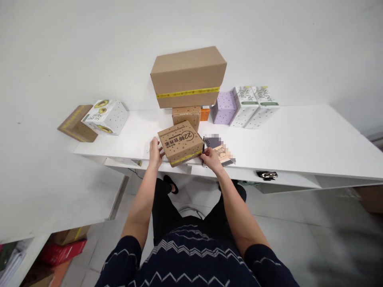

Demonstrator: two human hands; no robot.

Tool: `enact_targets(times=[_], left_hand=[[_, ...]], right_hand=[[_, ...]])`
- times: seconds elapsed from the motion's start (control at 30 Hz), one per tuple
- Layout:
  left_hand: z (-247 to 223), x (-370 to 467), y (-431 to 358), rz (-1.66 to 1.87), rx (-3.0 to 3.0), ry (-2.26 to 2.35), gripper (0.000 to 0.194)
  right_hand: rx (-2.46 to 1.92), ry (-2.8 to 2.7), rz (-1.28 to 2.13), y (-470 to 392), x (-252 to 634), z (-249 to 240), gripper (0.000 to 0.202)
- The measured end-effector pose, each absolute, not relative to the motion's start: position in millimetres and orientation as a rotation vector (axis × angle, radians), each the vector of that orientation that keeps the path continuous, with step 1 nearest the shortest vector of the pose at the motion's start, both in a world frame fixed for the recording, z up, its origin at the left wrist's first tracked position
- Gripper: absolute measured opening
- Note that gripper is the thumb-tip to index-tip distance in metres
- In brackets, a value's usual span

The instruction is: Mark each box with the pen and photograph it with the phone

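A brown cardboard box (181, 142) with dark Chinese print and yellow tape along its near side sits at the white table's front edge, turned at an angle. My left hand (155, 153) is at its left side, fingers apart; whether they touch the cardboard I cannot tell. Pinched in my right hand (212, 160), at the box's right end, is a slim black pen-like tool (204, 146), pointing up and away from me. Its exact kind is too small to make out. Beside that hand lies a flat printed item (223, 149), partly blurred.
Behind stand a large cardboard box (188, 75), a smaller brown box (186, 114), a purple box (224, 107) and two white boxes (254, 113). At left are a white avocado-print box (106, 116) and another brown box (78, 123). A metallic black object (267, 175) lies at the front ledge.
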State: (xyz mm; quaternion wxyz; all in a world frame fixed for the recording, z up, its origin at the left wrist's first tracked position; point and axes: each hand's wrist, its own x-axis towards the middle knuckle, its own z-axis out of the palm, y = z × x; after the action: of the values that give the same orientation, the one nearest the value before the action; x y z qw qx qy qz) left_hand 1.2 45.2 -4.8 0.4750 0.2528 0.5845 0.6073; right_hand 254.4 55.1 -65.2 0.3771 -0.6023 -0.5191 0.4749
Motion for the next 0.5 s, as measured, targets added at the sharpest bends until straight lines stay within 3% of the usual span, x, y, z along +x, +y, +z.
enact_targets(times=[0.17, 0.33, 0.5], left_hand=[[-63, 13, -3, 1.816, 0.709, 1.198, 0.064], [-96, 17, -20, 1.62, 1.247, 1.097, 0.095], [-94, 14, -13, 1.448, 1.388, 1.261, 0.096]], right_hand=[[-1.521, -1.32, 1.195, 55, 255, -70, 0.024], [-1.444, -1.356, 1.257, 55, 255, -73, 0.038], [-1.433, -1.438, 1.252, 53, 254, -71, 0.039]])
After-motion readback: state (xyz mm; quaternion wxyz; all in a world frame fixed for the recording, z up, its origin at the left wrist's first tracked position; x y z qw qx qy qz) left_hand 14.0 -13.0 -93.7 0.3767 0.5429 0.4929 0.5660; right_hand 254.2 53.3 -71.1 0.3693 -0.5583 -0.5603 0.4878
